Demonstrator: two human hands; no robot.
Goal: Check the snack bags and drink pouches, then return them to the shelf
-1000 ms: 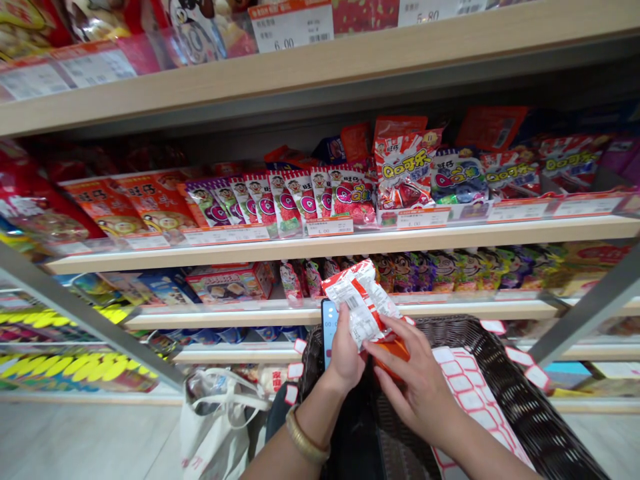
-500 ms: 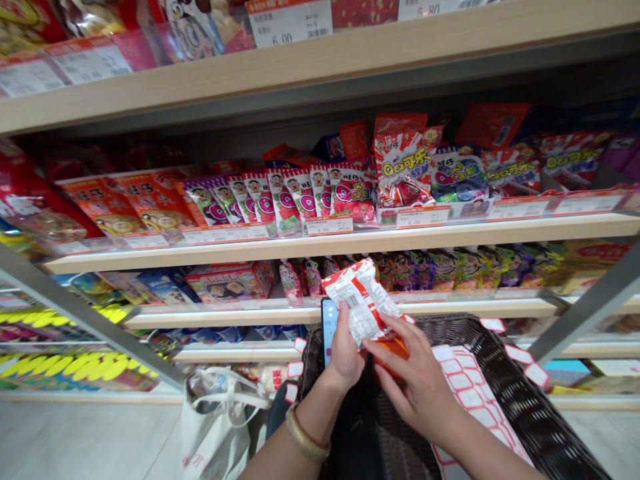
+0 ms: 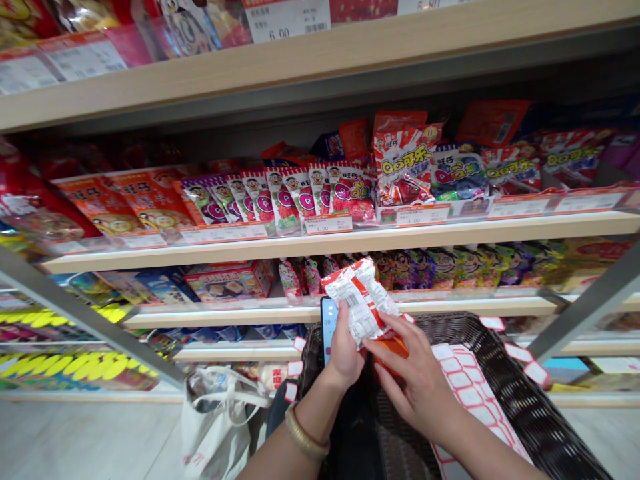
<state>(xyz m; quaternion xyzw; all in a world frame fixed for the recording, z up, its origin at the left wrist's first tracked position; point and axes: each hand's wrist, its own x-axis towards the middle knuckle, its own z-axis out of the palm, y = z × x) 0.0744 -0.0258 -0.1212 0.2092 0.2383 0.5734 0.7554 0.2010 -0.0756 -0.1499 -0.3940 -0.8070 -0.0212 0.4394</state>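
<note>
My left hand [image 3: 345, 353] grips a red and white snack packet [image 3: 361, 300] by its lower edge, together with a phone [image 3: 329, 323] held upright behind it. My right hand [image 3: 417, 380] rests against the packet's lower right side, thumb and forefinger pinched on its edge, with something orange [image 3: 393, 348] beneath the fingers. Both hands hover over a dark wicker basket [image 3: 520, 407]. A sheet of red-bordered white labels [image 3: 467, 393] lies in the basket beside my right wrist.
Wooden shelves [image 3: 350, 240] full of candy packets [image 3: 325, 193] and price tags stand just ahead. A white tote bag [image 3: 220, 420] hangs at the lower left. Loose labels stick on the basket's rim. Grey metal bars cross at left and right.
The hands and the packet stay almost still. The view has tilted very slightly, so the shelves sit a little higher in the picture.
</note>
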